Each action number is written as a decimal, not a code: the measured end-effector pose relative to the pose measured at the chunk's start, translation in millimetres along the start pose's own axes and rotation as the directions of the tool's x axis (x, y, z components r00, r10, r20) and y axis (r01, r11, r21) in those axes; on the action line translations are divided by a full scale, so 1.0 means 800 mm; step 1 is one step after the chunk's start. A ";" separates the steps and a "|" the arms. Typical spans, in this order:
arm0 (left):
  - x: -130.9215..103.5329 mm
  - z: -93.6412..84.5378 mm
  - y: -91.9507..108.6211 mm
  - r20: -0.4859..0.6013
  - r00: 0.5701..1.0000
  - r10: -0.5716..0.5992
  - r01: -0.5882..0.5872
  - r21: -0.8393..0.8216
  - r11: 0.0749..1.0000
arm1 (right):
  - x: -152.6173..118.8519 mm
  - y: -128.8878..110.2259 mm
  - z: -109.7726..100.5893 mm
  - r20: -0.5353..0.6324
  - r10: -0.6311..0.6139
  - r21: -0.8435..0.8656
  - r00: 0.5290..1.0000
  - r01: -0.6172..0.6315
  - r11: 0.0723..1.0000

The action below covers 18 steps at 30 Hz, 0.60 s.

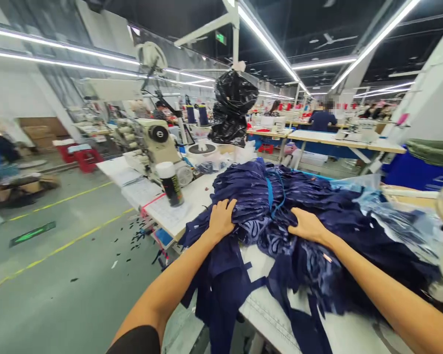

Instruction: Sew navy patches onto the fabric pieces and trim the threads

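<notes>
A big bundle of navy fabric pieces (239,189) lies heaped across the worktable, with a bright blue tie (270,194) around its middle. Some pieces show a pale wavy pattern, and loose navy strips hang over the front edge. On the bundle's left side, my left hand (222,220) is closed over the layers, its fingers curled into the cloth. My right hand (309,226) grips the fabric to the right of the tie, thumb towards the middle; its other fingertips are partly hidden in the folds.
Left of the bundle stand a spray can (170,184) with a white cap and a sewing machine (158,142). A black plastic bag (234,108) hangs behind. Clear plastic (395,209) lies at right. Dark scraps litter the floor (88,275). People sit at farther tables.
</notes>
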State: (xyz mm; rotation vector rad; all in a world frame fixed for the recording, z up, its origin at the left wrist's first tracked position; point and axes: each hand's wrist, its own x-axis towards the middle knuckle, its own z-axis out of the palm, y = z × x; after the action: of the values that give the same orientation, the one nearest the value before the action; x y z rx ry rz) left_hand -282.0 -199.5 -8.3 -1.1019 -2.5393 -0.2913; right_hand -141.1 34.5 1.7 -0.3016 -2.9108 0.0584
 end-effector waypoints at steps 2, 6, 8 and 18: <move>-0.024 -0.010 -0.024 0.003 1.000 -0.005 0.005 0.006 1.000 | -0.020 -0.023 0.010 -0.034 -0.084 0.082 0.996 0.087 0.993; -0.075 -0.028 -0.069 -0.025 1.000 0.019 -0.020 -0.040 0.999 | -0.053 -0.077 0.016 -0.098 -0.252 0.208 0.963 0.268 0.941; -0.089 -0.032 -0.088 -0.045 0.999 0.009 -0.012 -0.060 0.998 | -0.055 -0.101 0.012 -0.098 -0.301 0.217 0.948 0.316 0.924; -0.064 -0.020 -0.077 -0.158 0.987 0.027 -0.034 -0.043 0.998 | 0.020 -0.084 -0.006 -0.083 -0.323 0.083 0.943 0.330 0.940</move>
State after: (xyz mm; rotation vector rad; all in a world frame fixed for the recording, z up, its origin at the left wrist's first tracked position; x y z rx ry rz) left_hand -291.1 -280.3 -17.4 -1.0881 -2.3853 -0.4133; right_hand -168.6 -27.9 13.4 0.1942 -2.8361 0.1318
